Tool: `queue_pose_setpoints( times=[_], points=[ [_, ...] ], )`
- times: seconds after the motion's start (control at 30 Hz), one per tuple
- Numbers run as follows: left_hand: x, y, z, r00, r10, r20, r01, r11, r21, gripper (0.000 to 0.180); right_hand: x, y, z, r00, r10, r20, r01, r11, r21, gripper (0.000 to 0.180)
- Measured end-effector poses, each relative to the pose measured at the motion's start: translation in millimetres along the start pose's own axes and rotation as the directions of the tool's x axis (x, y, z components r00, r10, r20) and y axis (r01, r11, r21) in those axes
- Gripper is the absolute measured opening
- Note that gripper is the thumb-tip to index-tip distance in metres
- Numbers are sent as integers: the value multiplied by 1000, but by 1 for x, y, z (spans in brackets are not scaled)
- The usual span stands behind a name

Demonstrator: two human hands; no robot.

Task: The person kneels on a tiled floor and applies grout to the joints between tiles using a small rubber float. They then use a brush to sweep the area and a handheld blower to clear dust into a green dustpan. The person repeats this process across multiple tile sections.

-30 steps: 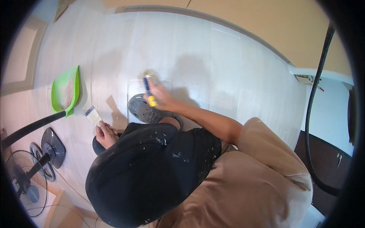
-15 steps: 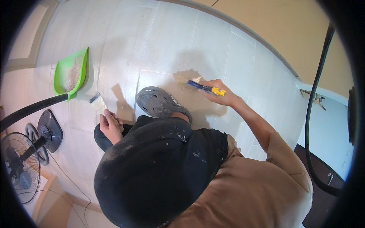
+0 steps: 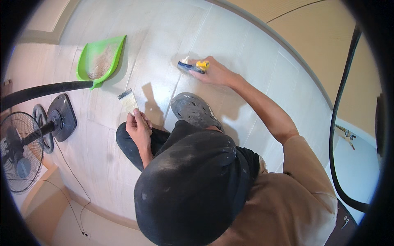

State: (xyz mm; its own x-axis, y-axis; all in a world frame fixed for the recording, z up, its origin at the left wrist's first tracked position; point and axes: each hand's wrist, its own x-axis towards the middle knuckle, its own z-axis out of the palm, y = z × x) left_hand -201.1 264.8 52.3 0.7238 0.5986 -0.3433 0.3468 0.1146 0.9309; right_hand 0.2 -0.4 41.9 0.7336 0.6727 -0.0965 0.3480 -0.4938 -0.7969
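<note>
- Where my view ends at far left, a black fan (image 3: 20, 151) with a wire cage; its dark base (image 3: 63, 117) just right of it.
- Next, a green dustpan (image 3: 83, 61) on the pale floor (image 3: 102, 143), pinkish-grey dust inside; black handle (image 3: 53, 88) running off left.
- Scraper (image 3: 129, 101) below and right of the dustpan, blade pointing away from me.
- My left hand (image 3: 139, 126) pinches the scraper's near end between thumb and fingers.
- Grey clog (image 3: 193, 108) on my foot, between my hands.
- Blue-and-yellow tool (image 3: 192, 67) beyond the clog, low over the floor; cannot tell whether touching.
- My right hand (image 3: 215, 74) is closed around that tool.
- Black cord (image 3: 334, 135) hanging at far right.
</note>
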Motion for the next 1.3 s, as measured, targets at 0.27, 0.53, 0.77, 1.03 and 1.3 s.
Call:
queue_pose_setpoints(
  times=[0.27, 0.53, 0.77, 1.03, 1.3],
  points=[
    [0, -2, 2, 1000, 21, -16, -21, 1000, -21, 37, 30, 16, -25, 992, -112, -65, 96, 972, -215, 54],
    [7, -5, 6, 999, 51, 5, -50, 998, -46, 36, -41, 17, -59, 973, -53, 224, 54, 999, 2, 34],
    [-6, 5, -1, 999, -14, -39, 13, 1000, -18, 37, 79, 8, -50, 960, -16, 280, 45, 994, -98, 33],
    [-1, 2, 4, 993, 4, -116, -13, 997, -78, 34, 90, -18, -53, 947, 109, 301, -109, 994, -15, 43],
    [0, 9, 14, 976, 47, -211, -86, 980, -178, 35, 2, -17, 37, 871, -68, 486, -46, 975, 218, 42]
  ],
)
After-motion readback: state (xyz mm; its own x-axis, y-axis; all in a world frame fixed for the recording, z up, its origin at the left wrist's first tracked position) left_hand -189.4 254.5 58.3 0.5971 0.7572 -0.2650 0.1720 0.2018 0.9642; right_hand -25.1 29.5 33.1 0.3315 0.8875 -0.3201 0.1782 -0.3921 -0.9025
